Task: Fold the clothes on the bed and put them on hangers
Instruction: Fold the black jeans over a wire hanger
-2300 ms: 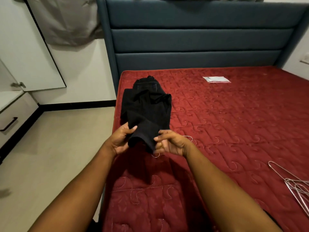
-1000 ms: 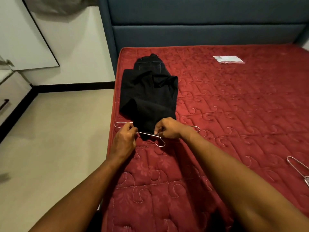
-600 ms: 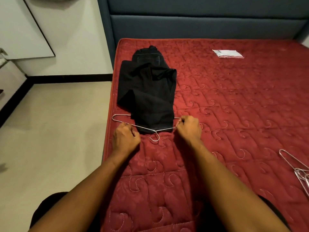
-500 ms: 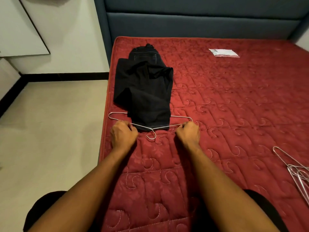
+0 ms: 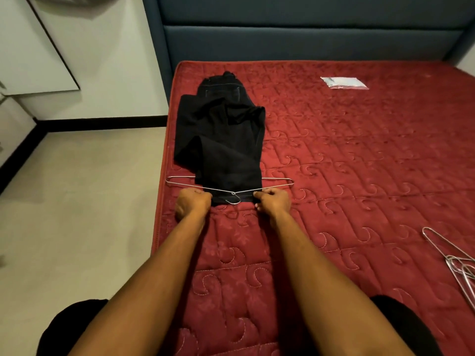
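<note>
A pair of black trousers [image 5: 221, 140] lies folded on the red mattress [image 5: 347, 163], waistband toward the headboard. A wire hanger [image 5: 279, 181] lies flat across their near end, its hook pointing toward me; the leg ends pass through it. My left hand [image 5: 192, 202] grips the near left corner of the trouser end, fingers curled. My right hand [image 5: 273, 201] pinches the near right corner, beside the hanger's sloping wire. Whether either hand also holds the wire is unclear.
Several spare wire hangers [image 5: 456, 265] lie at the mattress's right edge. A small plastic packet [image 5: 343, 82] rests far back. The blue padded headboard [image 5: 295, 39] stands behind. Tiled floor [image 5: 77, 201] and a white cabinet are to the left.
Earlier I held the trouser end up in the air; now it lies flat through the hanger. Both hands have moved apart to its two near corners.
</note>
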Demonstrator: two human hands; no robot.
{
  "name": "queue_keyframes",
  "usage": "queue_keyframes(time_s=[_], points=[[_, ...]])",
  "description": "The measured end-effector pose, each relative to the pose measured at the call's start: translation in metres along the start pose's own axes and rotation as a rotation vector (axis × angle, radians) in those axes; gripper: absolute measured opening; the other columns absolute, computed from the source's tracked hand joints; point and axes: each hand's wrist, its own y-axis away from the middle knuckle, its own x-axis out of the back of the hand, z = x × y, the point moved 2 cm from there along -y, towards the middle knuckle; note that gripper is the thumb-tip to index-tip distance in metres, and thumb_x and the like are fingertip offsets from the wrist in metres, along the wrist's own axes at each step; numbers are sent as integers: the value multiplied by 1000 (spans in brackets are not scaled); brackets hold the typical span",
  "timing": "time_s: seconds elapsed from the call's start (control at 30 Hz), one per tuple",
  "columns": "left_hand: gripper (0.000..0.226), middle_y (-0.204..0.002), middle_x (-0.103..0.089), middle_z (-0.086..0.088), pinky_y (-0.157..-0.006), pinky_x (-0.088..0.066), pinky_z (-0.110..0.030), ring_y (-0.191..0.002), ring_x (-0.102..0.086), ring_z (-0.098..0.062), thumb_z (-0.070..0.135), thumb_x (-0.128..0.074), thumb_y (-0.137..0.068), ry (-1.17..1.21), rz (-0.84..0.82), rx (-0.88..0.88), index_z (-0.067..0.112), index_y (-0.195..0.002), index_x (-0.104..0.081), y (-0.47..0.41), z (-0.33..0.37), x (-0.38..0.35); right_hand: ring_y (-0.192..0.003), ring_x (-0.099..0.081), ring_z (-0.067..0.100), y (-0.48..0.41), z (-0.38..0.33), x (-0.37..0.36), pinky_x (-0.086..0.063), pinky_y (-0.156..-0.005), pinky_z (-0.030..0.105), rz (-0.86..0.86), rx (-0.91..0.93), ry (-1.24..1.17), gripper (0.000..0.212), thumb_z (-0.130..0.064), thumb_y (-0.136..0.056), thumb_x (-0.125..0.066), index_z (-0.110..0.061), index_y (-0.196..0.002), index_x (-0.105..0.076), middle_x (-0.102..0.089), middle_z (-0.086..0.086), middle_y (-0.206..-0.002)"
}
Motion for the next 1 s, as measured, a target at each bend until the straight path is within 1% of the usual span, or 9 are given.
queue_keyframes(time_s=[0.13, 0.3, 0.4, 0.5, 0.57, 0.67, 0.77, 0.83, 1.0], points=[[33, -50, -66, -9, -68, -63, -41, -57, -72, -29, 28, -82, -76, -52, -113, 15, 11, -53, -65, 6, -1, 12, -32, -48, 12, 14, -4, 16, -39, -37, 20, -166, 20, 82, 24, -3, -81, -78, -8, -62, -64, -56, 9, -47], [24, -56, -63, -18, -46, -58, -39, -48, -68, -34, -1, -82, -73, -126, -335, 62, 1, -64, -60, 23, -8, 40, -32, -52, 13, 38, 1, 25, -38, -35, 18, -285, 7, 257, 28, -3, -77, -82, -9, -61, -60, -57, 7, -48], [19, -54, -64, -16, -55, -63, -43, -51, -70, -35, -6, -82, -74, -260, -442, 115, -4, -75, -63, 41, -9, 62, -30, -49, 13, 60, 6, 28, -37, -35, 15, -368, -35, 380, 34, -4, -79, -81, -10, -56, -56, -57, 7, -45], [13, -78, -65, -18, -49, -57, -29, -50, -67, -25, 1, -74, -87, -457, -636, 152, -5, -86, -61, 65, -6, 83, -40, -58, 7, 85, 9, 35, -42, -41, 15, -646, -207, 525, 22, -11, -87, -77, -11, -69, -64, -64, 1, -58], [21, -77, -64, -14, -47, -52, -26, -52, -64, -23, 13, -77, -89, -467, -660, 146, -1, -87, -61, 70, -8, 92, -50, -66, 8, 95, 10, 38, -47, -49, 17, -721, -274, 538, 14, -21, -91, -75, -13, -86, -65, -66, 0, -75], [41, -57, -61, -10, -51, -41, -25, -43, -54, -22, 36, -85, -81, -372, -489, -4, 7, -67, -59, 64, -21, 92, -44, -61, 18, 90, 17, 33, -48, -49, 26, -450, -122, 363, 31, -29, -89, -80, -10, -77, -58, -62, 9, -71], [48, -51, -53, -5, -57, -41, -28, -48, -49, -21, 29, -83, -85, -455, -378, -215, 14, -53, -51, 62, -35, 86, -40, -58, 15, 96, 21, 26, -50, -45, 27, -361, 26, 448, 30, -17, -94, -73, -8, -68, -59, -62, 8, -57], [44, -53, -52, -5, -54, -40, -27, -49, -47, -20, 24, -82, -86, -510, -465, -188, 13, -54, -54, 65, -35, 93, -42, -63, 12, 104, 20, 32, -47, -42, 21, -461, -25, 469, 27, -12, -94, -69, -8, -69, -59, -63, 3, -49], [43, -51, -44, -1, -50, -29, -22, -46, -36, -12, 40, -84, -81, -765, -769, -15, 16, -56, -58, 75, -31, 121, -62, -71, 11, 126, 16, 49, -48, -65, 21, -862, -228, 687, 14, -20, -102, -57, -16, -91, -64, -73, -3, -67]])
